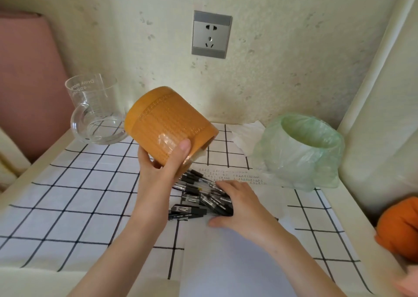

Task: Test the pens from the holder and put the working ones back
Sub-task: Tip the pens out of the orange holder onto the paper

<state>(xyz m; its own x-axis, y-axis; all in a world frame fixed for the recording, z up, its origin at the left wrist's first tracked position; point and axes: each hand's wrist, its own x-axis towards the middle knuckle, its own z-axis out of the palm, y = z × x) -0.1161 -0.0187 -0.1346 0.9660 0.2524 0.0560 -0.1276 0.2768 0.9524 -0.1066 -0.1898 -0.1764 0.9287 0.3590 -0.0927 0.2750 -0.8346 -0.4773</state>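
Observation:
My left hand grips the orange cylindrical pen holder and holds it tipped on its side above the table, its mouth facing down to the right. Below the mouth lies a heap of several black and clear pens on a sheet of white paper. My right hand lies on the right side of the heap, its fingers curled over the pens and the thumb flat on the paper.
A glass measuring mug stands at the back left of the white checked tablecloth. A small bin lined with a green bag stands at the back right. An orange cloth thing sits at the right edge. A wall socket is behind.

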